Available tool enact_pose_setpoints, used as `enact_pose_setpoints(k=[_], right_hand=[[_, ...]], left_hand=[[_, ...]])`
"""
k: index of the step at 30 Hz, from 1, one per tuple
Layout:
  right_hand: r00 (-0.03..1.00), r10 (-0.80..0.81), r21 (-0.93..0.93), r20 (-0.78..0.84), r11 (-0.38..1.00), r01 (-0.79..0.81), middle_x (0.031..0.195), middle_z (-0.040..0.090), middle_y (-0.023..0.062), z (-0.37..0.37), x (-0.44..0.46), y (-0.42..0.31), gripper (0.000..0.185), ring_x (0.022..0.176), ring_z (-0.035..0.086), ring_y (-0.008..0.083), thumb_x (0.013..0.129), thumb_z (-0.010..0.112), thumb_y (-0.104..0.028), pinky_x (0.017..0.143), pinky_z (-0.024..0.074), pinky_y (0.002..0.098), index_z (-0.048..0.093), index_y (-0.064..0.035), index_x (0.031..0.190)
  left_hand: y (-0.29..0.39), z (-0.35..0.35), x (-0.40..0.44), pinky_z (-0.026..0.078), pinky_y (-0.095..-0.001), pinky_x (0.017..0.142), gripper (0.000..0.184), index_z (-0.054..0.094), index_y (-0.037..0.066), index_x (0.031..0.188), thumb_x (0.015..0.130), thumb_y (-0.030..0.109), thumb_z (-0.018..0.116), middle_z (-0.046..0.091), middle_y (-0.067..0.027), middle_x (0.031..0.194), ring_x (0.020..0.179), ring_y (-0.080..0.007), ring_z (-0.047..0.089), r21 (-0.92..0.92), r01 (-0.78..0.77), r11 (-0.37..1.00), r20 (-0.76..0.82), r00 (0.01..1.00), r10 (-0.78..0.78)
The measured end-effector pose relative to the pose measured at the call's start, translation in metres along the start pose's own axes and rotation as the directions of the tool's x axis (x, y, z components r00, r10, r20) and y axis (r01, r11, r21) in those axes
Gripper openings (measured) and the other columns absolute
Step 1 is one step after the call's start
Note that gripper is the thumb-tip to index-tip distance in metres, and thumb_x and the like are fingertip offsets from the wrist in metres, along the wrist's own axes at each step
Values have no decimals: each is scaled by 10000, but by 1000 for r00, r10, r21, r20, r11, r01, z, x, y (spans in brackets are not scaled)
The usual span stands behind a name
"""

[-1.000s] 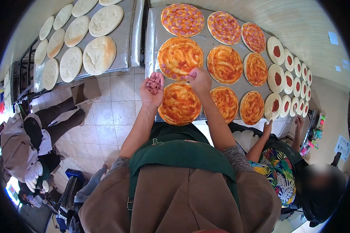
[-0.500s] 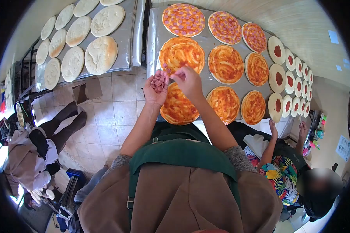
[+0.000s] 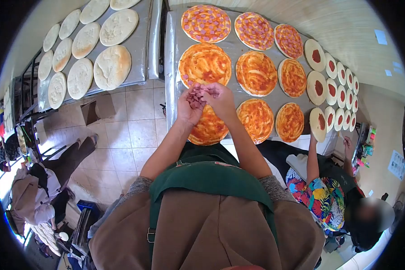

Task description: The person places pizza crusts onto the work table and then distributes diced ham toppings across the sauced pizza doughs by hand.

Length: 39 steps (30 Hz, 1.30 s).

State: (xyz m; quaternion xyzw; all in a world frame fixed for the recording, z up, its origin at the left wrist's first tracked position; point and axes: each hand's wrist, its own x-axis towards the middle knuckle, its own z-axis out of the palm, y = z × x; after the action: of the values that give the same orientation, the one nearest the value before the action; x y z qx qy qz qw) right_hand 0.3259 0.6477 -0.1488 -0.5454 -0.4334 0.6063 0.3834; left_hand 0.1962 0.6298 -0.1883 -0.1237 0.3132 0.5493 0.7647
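Landmark: far sauced round (image 3: 204,63) on desk (image 3: 171,58). Pink cubes (image 3: 195,96) heaped at its near edge, in cupped palm of left hand (image 3: 187,112), fingers curled beneath and around heap. Right hand (image 3: 222,101): fingertips bent into heap, partly hidden; cannot tell whether closed on any cube. Likely faults: tilted or loosened palm, spilling cubes between landmark and near sauced round (image 3: 209,128); low wrist, smearing near round's sauce; over-large pinch, clumping cubes.
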Motion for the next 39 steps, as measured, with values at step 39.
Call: enact_pose_setpoints(k=[39], right_hand=[[979, 108, -326, -174, 931, -161, 665, 663, 74, -101, 72, 42, 151, 559, 627, 124, 763, 742, -126, 540, 494, 261, 669, 7, 768]], left_hand=[[9, -9, -22, 495, -354, 946, 244, 611, 20, 1039, 964, 208, 475, 660, -93, 1012, 1002, -223, 632, 188, 63, 980, -84, 995, -48]])
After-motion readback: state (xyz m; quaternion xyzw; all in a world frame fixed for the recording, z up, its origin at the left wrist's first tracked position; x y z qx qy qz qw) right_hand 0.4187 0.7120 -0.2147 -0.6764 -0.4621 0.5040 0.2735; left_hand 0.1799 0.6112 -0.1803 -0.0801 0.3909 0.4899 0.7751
